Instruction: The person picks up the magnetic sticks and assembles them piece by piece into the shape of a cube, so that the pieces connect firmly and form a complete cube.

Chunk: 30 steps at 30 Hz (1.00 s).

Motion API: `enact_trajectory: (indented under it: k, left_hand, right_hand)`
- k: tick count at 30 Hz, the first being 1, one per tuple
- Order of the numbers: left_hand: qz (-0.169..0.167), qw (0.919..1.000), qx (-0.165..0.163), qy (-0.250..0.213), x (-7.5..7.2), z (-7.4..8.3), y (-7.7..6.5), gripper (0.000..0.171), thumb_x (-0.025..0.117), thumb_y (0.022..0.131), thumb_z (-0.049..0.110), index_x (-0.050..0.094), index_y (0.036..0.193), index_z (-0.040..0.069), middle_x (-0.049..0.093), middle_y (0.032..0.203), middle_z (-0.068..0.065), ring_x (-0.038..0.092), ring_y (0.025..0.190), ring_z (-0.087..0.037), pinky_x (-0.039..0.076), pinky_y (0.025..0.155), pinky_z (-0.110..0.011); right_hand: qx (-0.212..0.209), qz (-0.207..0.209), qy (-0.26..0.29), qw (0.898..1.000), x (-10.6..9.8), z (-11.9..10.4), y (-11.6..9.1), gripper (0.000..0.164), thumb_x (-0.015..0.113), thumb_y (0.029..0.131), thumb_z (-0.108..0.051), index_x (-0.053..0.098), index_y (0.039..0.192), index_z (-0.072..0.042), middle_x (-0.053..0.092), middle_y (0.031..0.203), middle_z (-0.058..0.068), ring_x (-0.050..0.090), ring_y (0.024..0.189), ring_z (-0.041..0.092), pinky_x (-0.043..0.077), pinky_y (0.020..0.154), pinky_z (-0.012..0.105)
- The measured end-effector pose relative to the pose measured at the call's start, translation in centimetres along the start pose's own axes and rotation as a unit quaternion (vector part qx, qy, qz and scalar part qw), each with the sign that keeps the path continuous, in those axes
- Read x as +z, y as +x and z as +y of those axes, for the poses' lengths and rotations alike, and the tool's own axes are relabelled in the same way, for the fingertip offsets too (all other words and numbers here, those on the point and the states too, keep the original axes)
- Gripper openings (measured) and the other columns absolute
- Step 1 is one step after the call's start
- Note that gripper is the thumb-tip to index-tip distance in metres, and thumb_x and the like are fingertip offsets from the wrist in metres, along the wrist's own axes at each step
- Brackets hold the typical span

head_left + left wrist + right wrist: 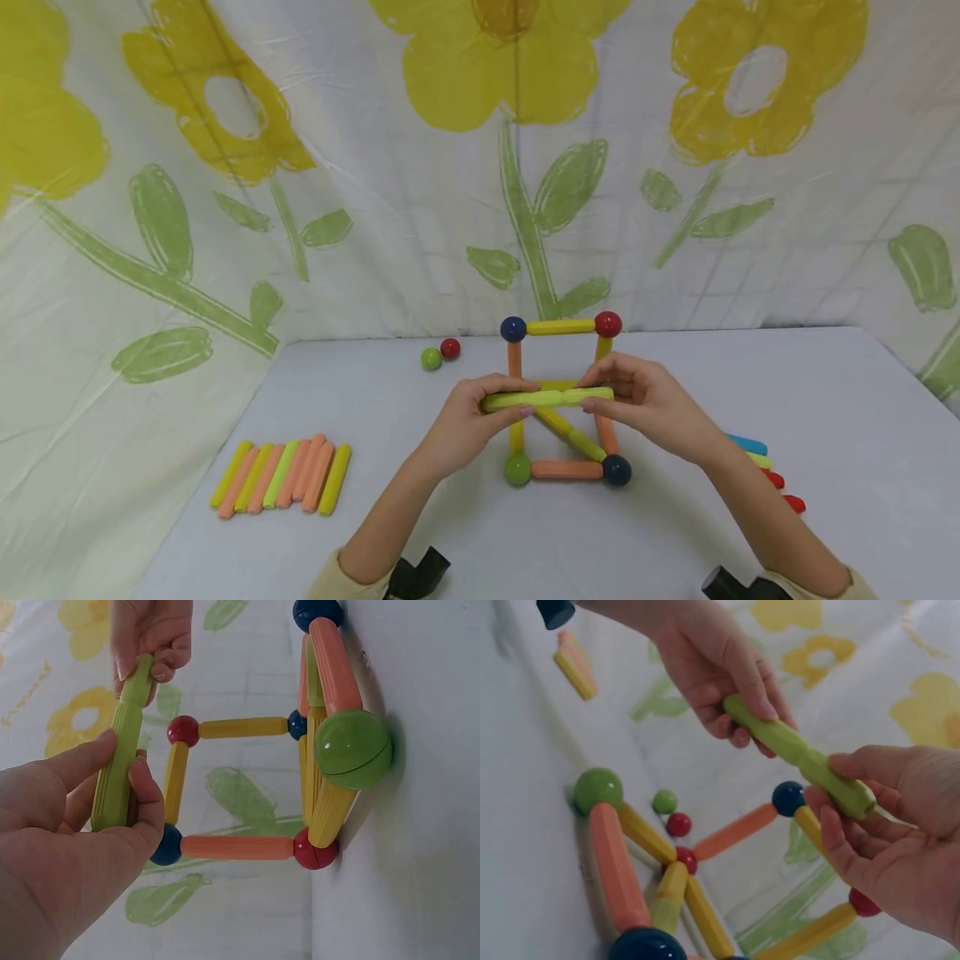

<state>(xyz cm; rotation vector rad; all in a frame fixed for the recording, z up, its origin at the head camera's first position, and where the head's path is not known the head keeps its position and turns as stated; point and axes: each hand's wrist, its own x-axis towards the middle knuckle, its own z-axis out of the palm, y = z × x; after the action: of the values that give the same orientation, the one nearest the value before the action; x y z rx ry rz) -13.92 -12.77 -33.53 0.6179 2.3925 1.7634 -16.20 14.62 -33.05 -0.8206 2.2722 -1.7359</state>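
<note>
in both hands (467, 418) (647, 402), fingers (86, 759) tight on two ridged lime-green rods (551, 398), end to end

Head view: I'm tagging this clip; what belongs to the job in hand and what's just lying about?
In the job: left hand; right hand; lime rods they hold; ball-and-rod frame.

Lying about, perhaps spares: loose green ball; loose red ball; row of rods at left; coloured pieces partly behind right forearm.

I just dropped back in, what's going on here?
A person holds up a light green rod, the left hand gripping one end and the right hand the other. A frame of sticks and balls stands on the table. More sticks lie in a row left of the frame.
</note>
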Motion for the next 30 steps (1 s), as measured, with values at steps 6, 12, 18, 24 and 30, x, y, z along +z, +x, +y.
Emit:
enact_trajectory:
  k: [6,12,18,24,30]
  left_hand:
    - [0.004,0.9998,-0.011,0.016,-0.5,-0.6,0.2,0.029,0.074,0.099,0.008,0.074,0.128,0.001,0.073,0.122,-0.015,0.064,0.096,-0.013,0.055,0.083,-0.021]
    - [0.012,0.9992,-0.031,0.023,-0.7,-2.4,1.2,0.028,0.073,0.098,0.005,0.074,0.126,-0.002,0.073,0.123,-0.017,0.072,0.101,-0.024,0.059,0.090,-0.024]
    - [0.045,0.9965,-0.059,0.038,-1.0,-4.8,2.6,0.026,0.073,0.099,0.005,0.075,0.124,-0.001,0.075,0.121,-0.016,0.073,0.106,-0.030,0.061,0.092,-0.032]
    - [0.133,0.9874,-0.085,0.013,-1.6,-6.8,3.4,0.032,0.074,0.097,0.005,0.071,0.128,-0.003,0.072,0.124,-0.019,0.069,0.113,-0.035,0.061,0.094,-0.038]
    - [0.148,0.9875,-0.048,-0.021,-1.9,-6.8,4.7,0.043,0.077,0.096,0.007,0.066,0.137,-0.002,0.068,0.133,-0.020,0.066,0.122,-0.035,0.058,0.104,-0.041]
  right_hand:
    - [-0.010,0.034,-0.006,0.999,-0.6,0.1,0.0,0.019,0.072,0.099,-0.002,0.066,0.115,0.006,0.071,0.107,0.006,0.072,0.091,0.014,0.062,0.081,0.023]
    - [-0.011,0.074,-0.025,0.997,-1.1,0.4,0.2,0.020,0.072,0.100,-0.004,0.067,0.117,0.005,0.070,0.107,0.000,0.070,0.089,0.012,0.061,0.080,0.021]
    - [-0.006,0.127,-0.078,0.989,-0.9,1.0,1.0,0.020,0.074,0.099,-0.005,0.070,0.117,0.001,0.070,0.110,0.009,0.069,0.087,0.012,0.058,0.077,0.018]
    - [-0.013,0.152,-0.137,0.979,0.0,2.0,2.5,0.018,0.077,0.096,-0.003,0.071,0.113,0.001,0.073,0.107,0.015,0.071,0.087,0.011,0.058,0.078,0.015]
    - [-0.009,0.148,-0.164,0.975,0.9,2.6,3.8,0.016,0.077,0.095,-0.002,0.071,0.110,-0.001,0.074,0.105,0.014,0.075,0.091,0.028,0.059,0.080,0.019]
